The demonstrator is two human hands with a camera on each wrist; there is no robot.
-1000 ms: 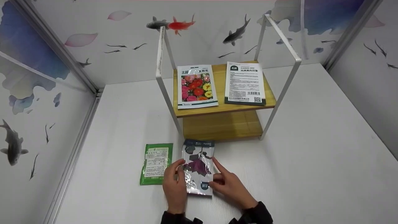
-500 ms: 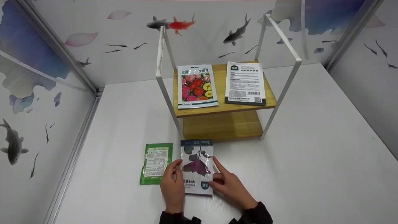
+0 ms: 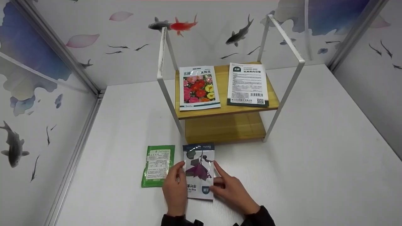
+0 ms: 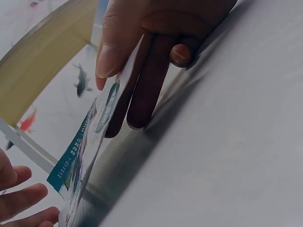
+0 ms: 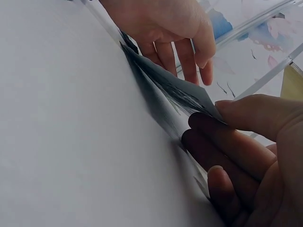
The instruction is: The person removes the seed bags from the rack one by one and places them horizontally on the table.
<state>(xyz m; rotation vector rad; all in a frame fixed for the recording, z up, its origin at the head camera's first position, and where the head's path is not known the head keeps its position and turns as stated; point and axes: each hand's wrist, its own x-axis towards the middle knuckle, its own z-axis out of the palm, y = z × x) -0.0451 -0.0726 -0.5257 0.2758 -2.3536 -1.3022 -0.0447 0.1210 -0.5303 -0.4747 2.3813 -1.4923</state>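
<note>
A white seed packet [image 3: 200, 153] with a dark blue band and a purple plant picture is held tilted just off the table, its print upside down in the head view. My right hand [image 3: 234, 190] pinches its right edge, the thumb on the front and fingers behind, as the right wrist view shows on the packet [image 5: 182, 90]. My left hand [image 3: 175, 190] is at the opposite edge, its fingers loosely bent and touching or nearly touching it. Beside that hand lies a green seed packet [image 3: 158, 164], text side up, partly overlapped by the hand.
A small two-tier wooden shelf [image 3: 223, 114] with white metal posts stands behind the hands. Its upper board bears a flower-picture packet [image 3: 200, 88] on the left and a text-side packet [image 3: 247, 84] on the right. Printed wall panels [image 3: 125, 66] enclose the white table [image 3: 317, 150].
The white packet has changed its tilt, lost some glare and come slightly closer to me. My left hand has shifted a little to the left; my right hand keeps its hold.
</note>
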